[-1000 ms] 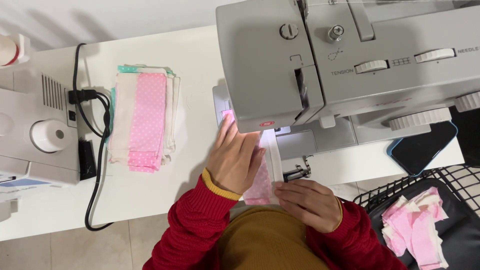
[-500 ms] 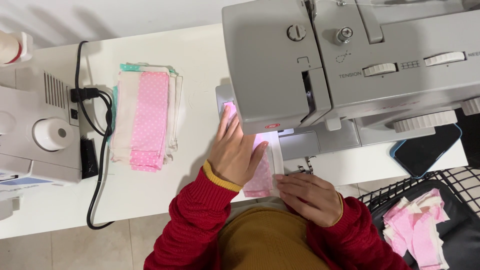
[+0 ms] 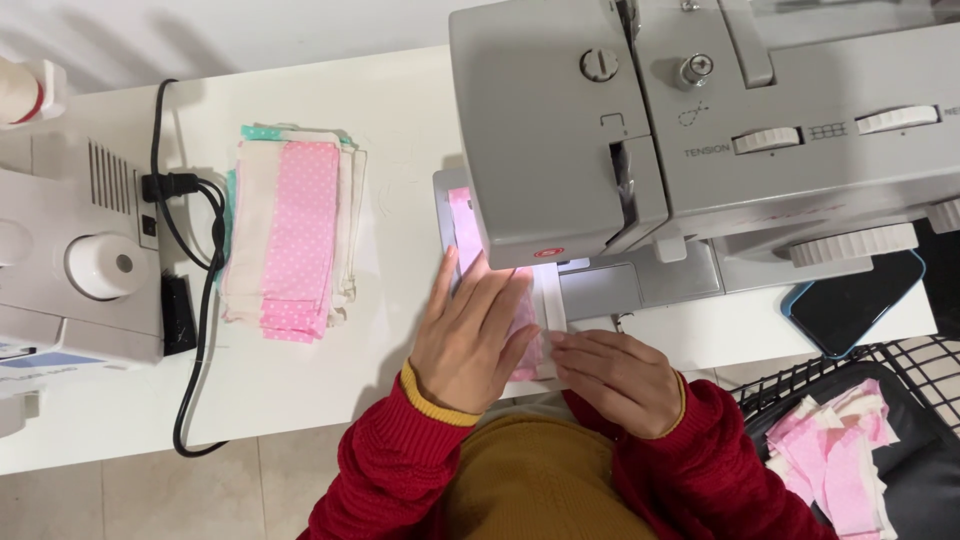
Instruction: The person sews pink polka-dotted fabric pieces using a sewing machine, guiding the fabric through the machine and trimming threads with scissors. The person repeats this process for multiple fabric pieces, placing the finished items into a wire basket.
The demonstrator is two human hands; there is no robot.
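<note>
The left hand (image 3: 470, 335) lies flat, fingers spread wide, pressing a narrow pink dotted fabric strip with white edging (image 3: 463, 222) onto the bed of the grey sewing machine (image 3: 640, 130). The strip runs from under the palm up past the machine head; the needle itself is hidden by the housing. The right hand (image 3: 618, 378) rests w/ fingers loosely curled, tips pinching the strip's near white edge, just right of the left hand.

Risks, as a judgement: left fingertips sit v. close to the presser-foot area, so a slip fwd could bring them under the needle. Uneven pressure btwn the 2 hands could skew the strip & bend the seam.

Containers: 1 black wire basket (image 3: 850, 370) at lower right holds a loose heap of pink & white fabric pieces (image 3: 825, 450). A stack of folded pink, cream & teal strips (image 3: 290, 230) lies on the white table (image 3: 400, 110), in no container.
</note>
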